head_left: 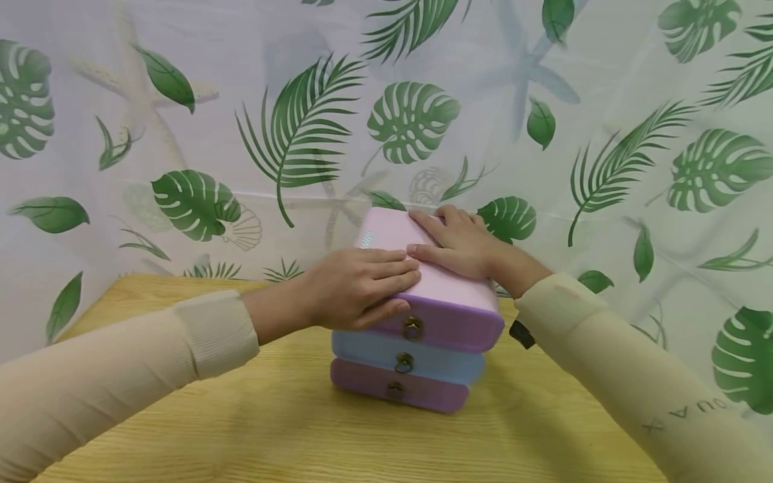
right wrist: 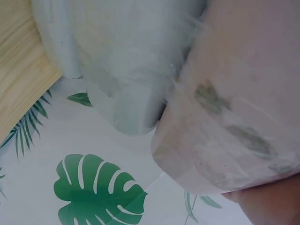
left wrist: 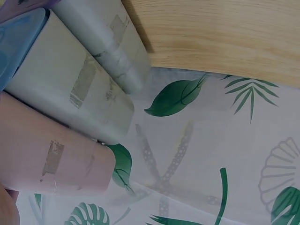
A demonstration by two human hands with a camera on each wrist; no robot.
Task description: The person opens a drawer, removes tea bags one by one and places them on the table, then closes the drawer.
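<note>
A stack of three small drawer boxes stands on the table, their sides marked with tape. The top box (head_left: 449, 290) is pink with a purple front, the middle box (head_left: 447, 367) has a light blue front, and the bottom box (head_left: 431, 400) a purple one. Each front carries a ring pull. My left hand (head_left: 359, 287) rests on the top box's near left part with its fingers extended. Farther back, my right hand (head_left: 461, 245) lies on the same lid, fingers spread. In the wrist views the pink box (left wrist: 51, 164) sits beside the pale middle box (right wrist: 122, 70).
The stack stands on a wooden table (head_left: 241, 416). Behind it hangs a white cloth (head_left: 338, 40) printed with green leaves. A small black object (head_left: 522, 333) shows near the right sleeve.
</note>
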